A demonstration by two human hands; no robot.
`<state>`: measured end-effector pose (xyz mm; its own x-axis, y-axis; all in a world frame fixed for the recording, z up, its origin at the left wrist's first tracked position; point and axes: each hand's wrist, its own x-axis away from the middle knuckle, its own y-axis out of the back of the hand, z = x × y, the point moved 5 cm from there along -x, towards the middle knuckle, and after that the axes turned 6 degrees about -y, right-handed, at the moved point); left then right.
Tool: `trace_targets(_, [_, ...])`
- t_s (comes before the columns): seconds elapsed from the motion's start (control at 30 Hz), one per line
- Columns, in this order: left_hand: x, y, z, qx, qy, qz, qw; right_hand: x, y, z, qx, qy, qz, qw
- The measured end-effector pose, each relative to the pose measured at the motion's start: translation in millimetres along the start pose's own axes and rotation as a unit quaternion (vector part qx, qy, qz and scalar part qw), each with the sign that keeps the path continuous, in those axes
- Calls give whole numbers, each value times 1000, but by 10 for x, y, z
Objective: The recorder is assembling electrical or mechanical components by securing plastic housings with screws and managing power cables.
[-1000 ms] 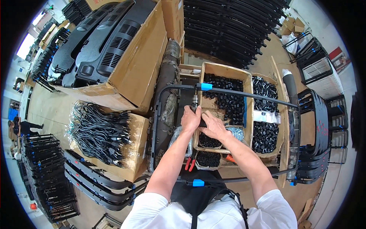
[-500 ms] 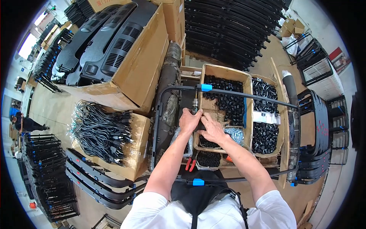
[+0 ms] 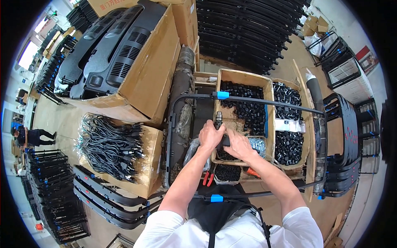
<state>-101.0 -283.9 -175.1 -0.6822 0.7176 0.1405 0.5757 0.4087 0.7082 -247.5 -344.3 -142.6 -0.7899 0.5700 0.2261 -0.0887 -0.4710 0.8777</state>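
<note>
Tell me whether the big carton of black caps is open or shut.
Open: the carton has no lid over it, and its black caps show from above.

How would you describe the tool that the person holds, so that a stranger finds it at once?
Start at the black tube frame lying across the bench, and look inside it at the cardboard box of black caps. At that box's near left corner, the left hand and right hand meet around a dark power tool. Its metal tip points away from the person, unlike the loose parts around.

Head-worn fisheye, looking steeply down from close above both hands (image 3: 225, 138), forearms entering from below.
</note>
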Motion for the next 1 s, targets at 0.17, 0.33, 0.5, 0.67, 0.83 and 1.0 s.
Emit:
trace_targets(0.17, [-23,-72,-122,1,-8,-1,1000,-16,133,-115,-14,19,-23,999])
trace_targets(0.33, [-45,-114,-153,-2,-5,6,1000,-21,130,-184,-19,16,-28,999])
trace_targets(0.5, [-110,-135,-155,-11,2,13,1000,-79,60,-266,-18,-1,-5,1000])
trace_targets(0.67, [-184,-141,-195,-28,20,26,999,-123,8,-351,-58,2,-17,998])
trace_targets(0.83, [-226,-134,-254,-35,32,34,998,-173,-38,-440,-68,22,-25,997])
trace_targets(1.0, [-258,-110,-260,-44,38,32,998,-212,15,-387,-71,13,-9,997])
